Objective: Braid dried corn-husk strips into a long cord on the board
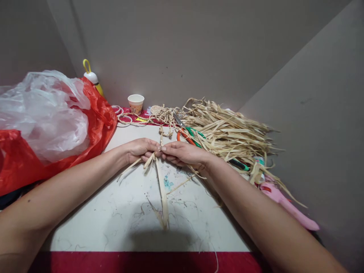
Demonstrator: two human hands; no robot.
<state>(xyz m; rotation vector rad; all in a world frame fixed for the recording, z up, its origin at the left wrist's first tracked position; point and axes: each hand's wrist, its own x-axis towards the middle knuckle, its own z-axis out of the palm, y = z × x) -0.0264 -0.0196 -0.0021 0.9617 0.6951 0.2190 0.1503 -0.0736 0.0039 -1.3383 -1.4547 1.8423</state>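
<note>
Over the middle of the white board point(85, 227), my left hand point(142, 148) and my right hand point(182, 152) meet fingertip to fingertip. Both are closed in a pinch on a braid of dried straw-coloured leaf strips point(161, 138). Its plaited end runs away from me toward a tangle of finished braid point(165, 113). Loose strips point(160, 185) hang from under my fingers toward the front of the board. Just beyond my right hand lie scissors point(183, 131) with orange and green handles, partly covered by strips.
A large heap of dried strips point(233, 129) lies at the back right. A pink glue gun point(290, 204) rests by my right forearm. Red and clear plastic bags point(51, 117) fill the left side. A paper cup point(135, 104) and a yellow-and-white bottle point(92, 79) stand near the wall.
</note>
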